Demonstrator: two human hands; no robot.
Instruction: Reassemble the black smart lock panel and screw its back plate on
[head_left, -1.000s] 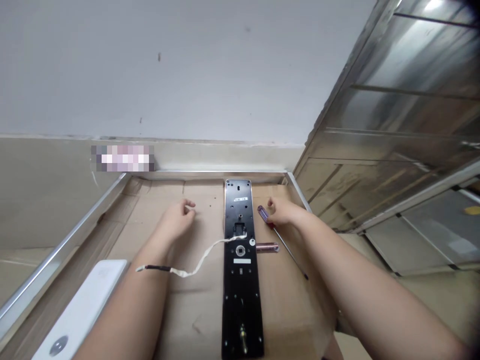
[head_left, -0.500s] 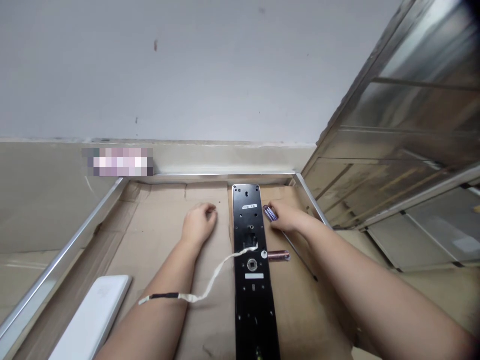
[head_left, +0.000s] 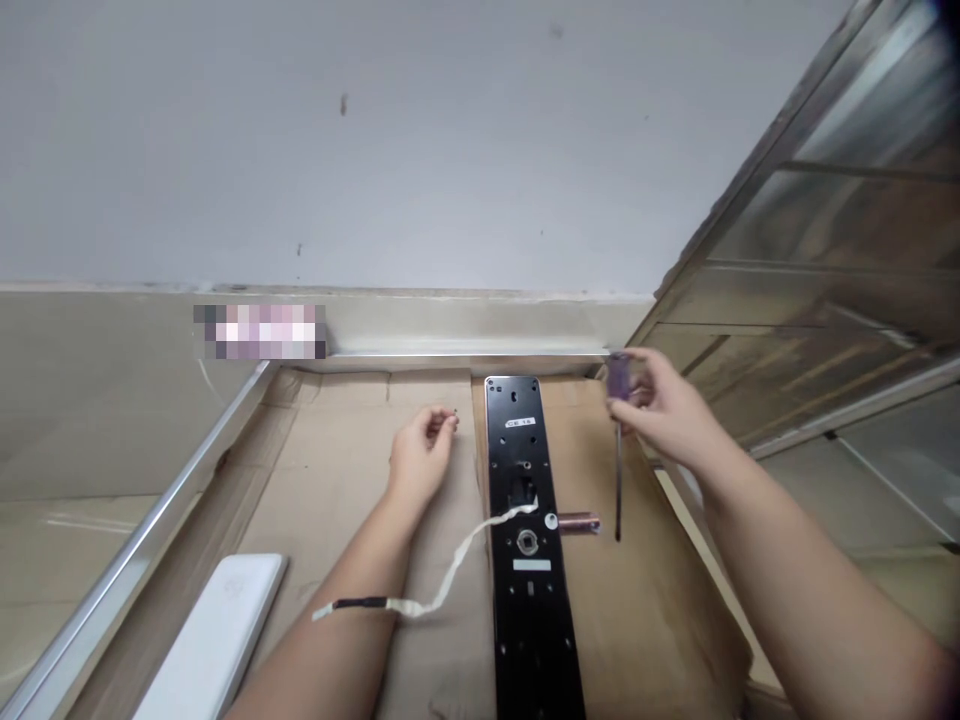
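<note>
A long black door lock panel [head_left: 532, 630] lies lengthwise on the cardboard, its back side up, with holes, labels and a square-holed round fitting. From it a white taped cable [head_left: 457, 565] runs left across my forearm. A copper-coloured lever handle [head_left: 581, 523] sticks out on the panel's right. My left hand [head_left: 421, 450], left of the panel, is closed in a pinch. At its fingertips shows a tiny dark piece that looks like a small screw [head_left: 455, 412]. My right hand [head_left: 660, 405] grips a screwdriver [head_left: 618, 470] by its purple handle, shaft pointing down, right of the panel.
A white flat case [head_left: 214, 640] lies at the lower left. The cardboard [head_left: 337, 470] lines a work surface with a raised metal edge [head_left: 172, 495]. A wall stands behind, and a blurred pixelated object [head_left: 262, 332] sits at the back left.
My right hand has lifted the screwdriver up and rightward, turning it from slanted to upright. My left fingers have closed at the small dark speck on the cardboard. The whole view has shifted slightly.
</note>
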